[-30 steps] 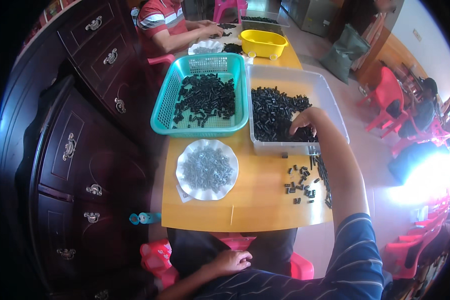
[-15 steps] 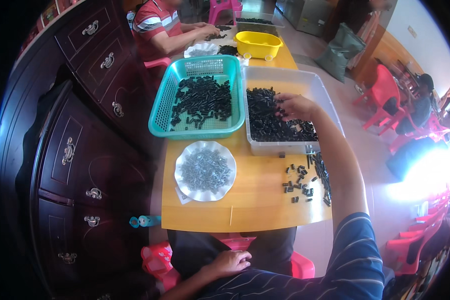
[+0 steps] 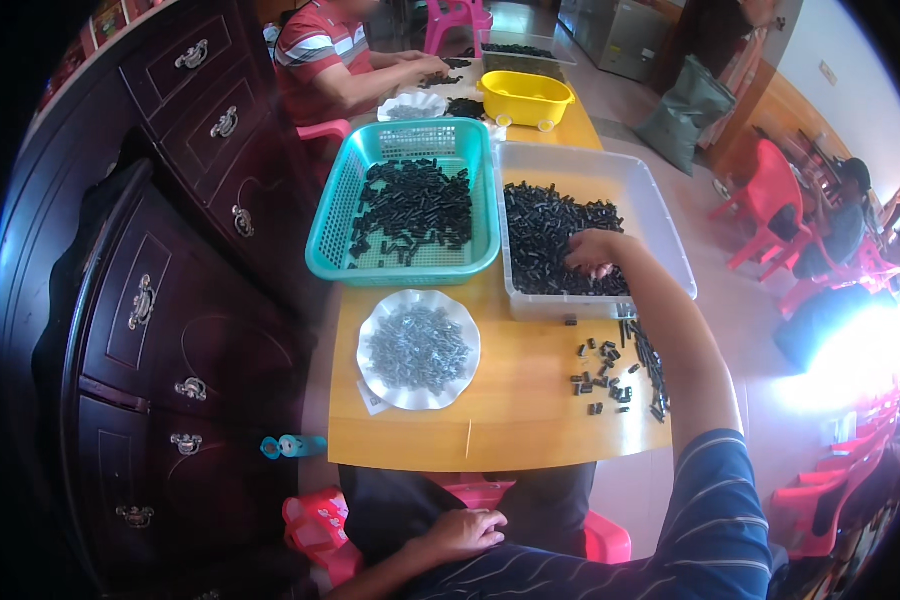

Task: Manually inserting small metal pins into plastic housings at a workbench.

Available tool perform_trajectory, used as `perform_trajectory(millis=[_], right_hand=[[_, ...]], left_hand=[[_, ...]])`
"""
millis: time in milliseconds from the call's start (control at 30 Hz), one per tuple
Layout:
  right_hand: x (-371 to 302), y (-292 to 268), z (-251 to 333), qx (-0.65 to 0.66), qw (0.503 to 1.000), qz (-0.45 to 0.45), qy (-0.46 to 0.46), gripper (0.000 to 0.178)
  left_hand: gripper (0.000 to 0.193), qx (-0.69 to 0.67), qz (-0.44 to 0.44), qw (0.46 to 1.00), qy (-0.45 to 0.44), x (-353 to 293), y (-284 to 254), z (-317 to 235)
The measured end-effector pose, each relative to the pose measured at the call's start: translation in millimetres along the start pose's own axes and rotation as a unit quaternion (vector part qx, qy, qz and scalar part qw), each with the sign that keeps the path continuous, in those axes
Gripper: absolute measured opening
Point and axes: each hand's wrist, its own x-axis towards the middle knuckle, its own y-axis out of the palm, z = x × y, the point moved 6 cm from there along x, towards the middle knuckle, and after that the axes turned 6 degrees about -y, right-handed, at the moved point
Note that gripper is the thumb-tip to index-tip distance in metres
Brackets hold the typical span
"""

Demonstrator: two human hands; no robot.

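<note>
My right hand [image 3: 594, 252] reaches into a translucent plastic bin [image 3: 660, 235], its fingers curled down into a heap of small black tube-like pieces [image 3: 545, 235]. The fingertips are partly hidden, and black pieces lie all round them. On my lap rests my left hand [image 3: 465, 533], loosely closed with nothing visible in it. A green plastic basket [image 3: 330, 215] left of the bin holds more black pieces [image 3: 410, 205]. Nearer to me stands a white wavy-rimmed plate [image 3: 470, 380] with a pile of small clear or silvery pieces [image 3: 420, 347].
Loose black pieces [image 3: 600, 380] and longer black sticks [image 3: 652, 370] lie on the table [image 3: 520, 435] at the near right. A toothpick-like stick [image 3: 469, 438] lies by the front edge. Farther back are a yellow tub [image 3: 525, 98] and another person [image 3: 320, 60] working. Dark cabinets [image 3: 190, 300] stand left.
My right hand has come nearer within the bin and lowered onto the black pieces, its fingers more curled. The whole view has shifted slightly. My left hand has stayed on my lap.
</note>
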Motion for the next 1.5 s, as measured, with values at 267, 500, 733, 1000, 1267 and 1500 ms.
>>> perform_trajectory(millis=[267, 500, 733, 1000, 1267, 1500], right_hand=[[7.5, -6.7, 14.5, 0.088, 0.976, -0.092, -0.177, 0.083], [10.7, 18.7, -5.1, 0.094, 0.992, 0.085, 0.0, 0.089], [2.7, 42.7, -0.3, 0.078, 0.944, 0.315, 0.068, 0.07], [6.2, 34.1, -5.7, -0.034, 0.964, 0.266, -0.002, 0.04], [-21.4, 6.2, 18.9, 0.015, 0.987, 0.161, -0.022, 0.024], [-31.9, -17.5, 16.0, -0.018, 0.996, 0.009, -0.085, 0.019]], left_hand=[[0.037, -0.006, 0.001, 1.0, -0.006, 1.6, -5.4, -2.3], [0.037, -0.001, 0.004, 1.0, -0.001, 2.8, 0.5, 2.8], [0.037, -0.011, -0.004, 1.0, -0.007, 0.8, -3.5, 1.9], [0.037, -0.004, 0.01, 1.0, -0.009, 1.5, -2.7, 1.9], [0.036, -0.005, -0.006, 1.0, 0.002, 1.6, 1.1, 3.3], [0.037, -0.007, 0.005, 1.0, 0.008, -1.1, 3.1, 0.1]])
